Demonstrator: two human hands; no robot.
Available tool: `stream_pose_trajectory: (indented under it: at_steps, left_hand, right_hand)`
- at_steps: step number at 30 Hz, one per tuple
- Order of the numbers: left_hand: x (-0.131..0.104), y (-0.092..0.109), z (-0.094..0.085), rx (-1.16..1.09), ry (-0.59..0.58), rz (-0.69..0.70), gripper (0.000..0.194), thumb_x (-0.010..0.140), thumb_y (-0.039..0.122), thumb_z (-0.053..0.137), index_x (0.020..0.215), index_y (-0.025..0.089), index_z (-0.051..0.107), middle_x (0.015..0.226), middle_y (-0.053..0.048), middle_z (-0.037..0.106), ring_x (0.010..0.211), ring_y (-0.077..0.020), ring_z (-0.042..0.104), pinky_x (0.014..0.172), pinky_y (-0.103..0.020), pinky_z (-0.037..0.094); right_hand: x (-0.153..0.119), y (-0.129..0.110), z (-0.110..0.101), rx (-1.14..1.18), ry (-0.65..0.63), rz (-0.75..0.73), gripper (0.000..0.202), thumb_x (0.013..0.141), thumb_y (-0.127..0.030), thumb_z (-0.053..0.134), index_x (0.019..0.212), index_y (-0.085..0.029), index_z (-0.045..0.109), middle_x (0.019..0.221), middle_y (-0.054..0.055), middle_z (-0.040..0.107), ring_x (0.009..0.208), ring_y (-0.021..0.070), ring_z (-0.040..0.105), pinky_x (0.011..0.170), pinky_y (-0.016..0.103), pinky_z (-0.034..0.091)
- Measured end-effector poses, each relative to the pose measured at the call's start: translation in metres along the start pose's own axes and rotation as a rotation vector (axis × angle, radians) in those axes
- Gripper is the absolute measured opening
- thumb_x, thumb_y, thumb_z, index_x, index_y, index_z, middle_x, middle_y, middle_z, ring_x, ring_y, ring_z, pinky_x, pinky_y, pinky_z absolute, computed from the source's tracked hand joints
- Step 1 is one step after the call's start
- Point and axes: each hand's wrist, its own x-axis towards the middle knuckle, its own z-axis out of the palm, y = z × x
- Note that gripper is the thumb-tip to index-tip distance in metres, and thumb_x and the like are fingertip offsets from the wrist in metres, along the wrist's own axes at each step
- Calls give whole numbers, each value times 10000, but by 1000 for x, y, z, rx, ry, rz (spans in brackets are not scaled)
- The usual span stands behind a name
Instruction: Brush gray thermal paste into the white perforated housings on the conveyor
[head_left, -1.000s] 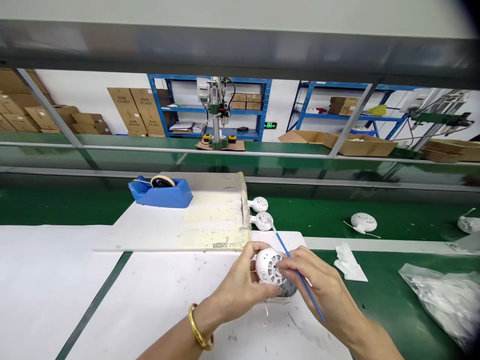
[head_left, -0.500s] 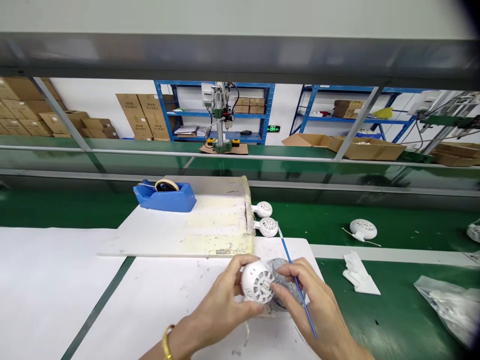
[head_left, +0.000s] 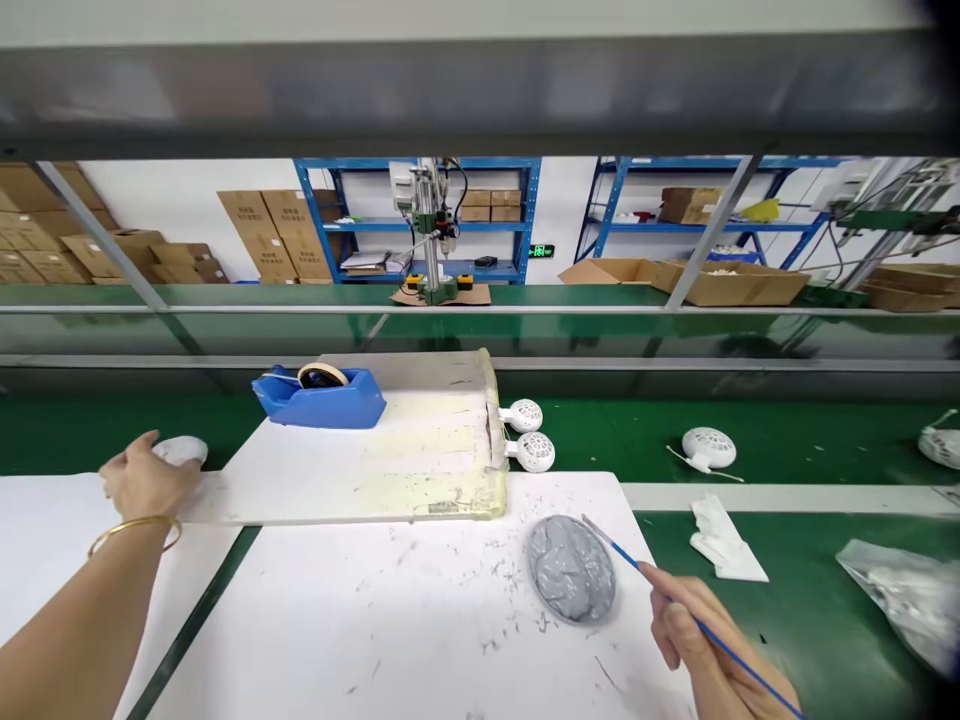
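A slim blue paintbrush (head_left: 624,556) is held in the right hand (head_left: 705,640), pinched narrowly between thumb and fingers, with the handle slanting back toward the lower right corner. Its pale tip is pointed at the upper right rim of a round dish of grey paste (head_left: 571,572); whether the rim is touched cannot be told. The dish is set on a white sheet (head_left: 337,610), which is marked with small grey smears.

The left hand (head_left: 148,487) is stretched out to the far left, with a gold bangle (head_left: 174,533) worn at the wrist. A smooth white rounded housing (head_left: 181,450) is located right at its fingers, near the left corner of a white board (head_left: 427,440). The far side of the fingers is hidden, so whether the housing is gripped or merely touched cannot be told.

On the board, a blue tape dispenser (head_left: 326,402) is placed toward the back. Two white vented housings (head_left: 535,452) are lined up at the board's right edge, their narrow necks turned toward it. Farther right, a corded white housing (head_left: 709,448) is seen on the green surface (head_left: 615,440). A folded white tissue (head_left: 724,542) and a clear plastic bag (head_left: 904,590) are laid nearer, beyond the right hand.
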Motion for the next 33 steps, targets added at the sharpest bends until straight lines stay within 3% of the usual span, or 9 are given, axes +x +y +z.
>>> stream_pose_trajectory:
  at_steps: [3,6,8,10,13,17,24,29,33]
  left_hand:
    - [-13,36,14,-50,0,231,384,756,364,541,1051,121,499,1303,-127,387,1245,-567,214,844,-741,267]
    - [-57,97,39,-159,-129,570,378,832,388,481,1149,182,505,1323,-61,422,1299,-420,284,1010,-615,286]
    - [-100,142,57,-225,-312,794,361,842,373,512,1173,231,527,1283,-40,492,1249,-287,415,1046,-502,362]
    - [-145,184,74,-274,-520,994,330,854,321,524,1183,289,540,1343,-13,456,1223,-217,452,1034,-412,414]
    - [-195,230,99,-398,-898,1221,403,861,116,433,1226,257,528,1437,-72,321,1342,-250,278,1077,-445,328]
    - [-217,256,128,-397,-1055,1219,513,810,13,364,1252,222,520,1427,-117,323,1318,-308,280,1030,-496,317]
    - [-214,263,152,-434,-1154,1112,482,807,26,405,1202,252,561,1320,-118,403,1182,-337,401,974,-521,330]
    - [-207,269,144,-579,-1199,984,482,752,66,580,1193,259,554,1256,-93,442,1123,-286,455,1002,-469,328]
    - [-197,264,116,-730,-1180,764,569,841,292,585,1351,259,336,1329,-125,400,1159,-277,460,964,-447,403]
  right_hand:
    - [2,8,-4,14,10,10,257,841,-408,555,954,-235,708,950,78,632,665,171,619,553,261,518]
    - [8,8,2,47,127,147,277,832,-435,567,924,-206,693,994,88,652,724,203,658,660,315,551]
    - [13,8,8,59,193,204,299,819,-453,581,920,-187,674,942,83,671,714,208,663,702,348,551]
    - [19,9,13,64,227,195,308,807,-462,593,898,-174,656,920,84,678,722,213,661,728,370,542]
    - [26,12,16,66,222,154,296,817,-453,583,895,-172,637,923,82,678,753,207,652,788,390,512]
    - [34,18,18,61,152,108,264,846,-429,555,891,-183,636,923,71,675,798,198,642,823,386,484]
    - [44,20,24,63,87,0,227,870,-391,530,872,-193,640,894,59,671,825,188,629,817,359,476]
    - [47,24,22,20,37,-6,239,858,-404,543,837,-188,644,890,71,674,842,201,638,743,331,510]
    - [48,27,20,46,42,55,281,849,-441,549,836,-180,651,905,82,680,805,197,639,723,333,517]
